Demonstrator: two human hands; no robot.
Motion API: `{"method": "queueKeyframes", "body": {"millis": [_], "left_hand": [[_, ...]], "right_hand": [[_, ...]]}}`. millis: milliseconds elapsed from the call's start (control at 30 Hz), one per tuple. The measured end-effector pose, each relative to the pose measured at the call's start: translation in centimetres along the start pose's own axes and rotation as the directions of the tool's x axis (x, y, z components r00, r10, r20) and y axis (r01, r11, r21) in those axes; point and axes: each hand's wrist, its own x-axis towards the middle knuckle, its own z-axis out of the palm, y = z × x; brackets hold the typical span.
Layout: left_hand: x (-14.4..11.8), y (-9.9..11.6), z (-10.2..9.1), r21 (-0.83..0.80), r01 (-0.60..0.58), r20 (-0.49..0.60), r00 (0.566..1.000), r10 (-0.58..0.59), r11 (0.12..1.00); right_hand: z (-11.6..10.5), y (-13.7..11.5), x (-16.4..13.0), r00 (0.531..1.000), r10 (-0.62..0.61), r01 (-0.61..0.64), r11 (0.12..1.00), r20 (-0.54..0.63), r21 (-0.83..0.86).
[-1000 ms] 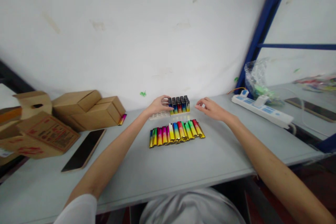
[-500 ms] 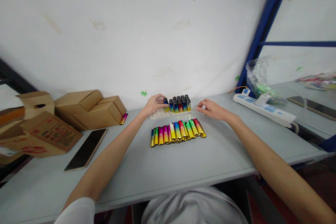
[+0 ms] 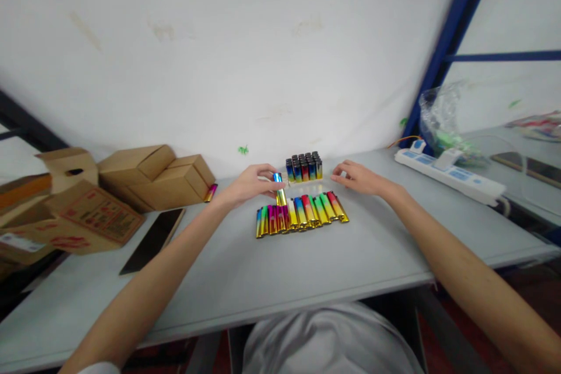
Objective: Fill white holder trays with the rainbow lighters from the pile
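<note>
Between the fingertips of my left hand (image 3: 253,184) is a blue-and-gold lighter (image 3: 279,189), held upright just above the left part of a pile. That pile of lighters (image 3: 302,214) lies on the table, in shiny pink, green, blue, red and white fading to gold. Behind it, dark-topped lighters (image 3: 304,168) stand upright in rows in a pale tray (image 3: 299,183); my left hand hides the tray's left part. My right hand (image 3: 357,177) hovers right of the tray with its fingers loosely curved and apart, holding nothing.
Cardboard boxes (image 3: 153,178) and an open carton (image 3: 94,216) stand at the left, with a pink-gold lighter (image 3: 211,192) beside them. A dark phone (image 3: 153,241) lies in front. A white power strip (image 3: 451,176) and a plastic bag (image 3: 442,120) sit at the right, by a blue frame post (image 3: 447,41).
My left hand has come nearer from the tray, bringing the blue-and-gold lighter over the pile. My right hand stays beside the tray. The view has shifted slightly.
</note>
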Motion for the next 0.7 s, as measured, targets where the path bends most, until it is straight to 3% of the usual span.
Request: {"method": "queueKeyframes", "body": {"millis": [133, 300, 500, 700], "left_hand": [[-0.3, 0.9, 2.8, 0.093, 0.055, 0.068, 0.996, -0.062, 0.994], [1.0, 1.7, 4.9, 0.337, 0.020, 0.129, 0.989, -0.067, 0.941], [1.9, 1.9, 5.4, 0.611, -0.131, 0.112, 0.991, 0.079, 0.781], [1.7, 1.9, 5.5, 0.642, -0.123, 0.125, 0.991, 0.055, 0.757]], "right_hand": [[0.2, 0.2, 0.1, 1.000, 0.003, -0.003, 1.000, 0.000, -0.010], [0.5, 0.3, 0.3, 1.000, 0.010, -0.010, 1.000, 0.005, 0.004], [0.4, 0.0, 0.3, 1.000, -0.019, 0.019, 1.000, 0.000, 0.013], [0.4, -0.2, 0.3, 1.000, -0.023, 0.023, 1.000, -0.007, 0.018]]}}
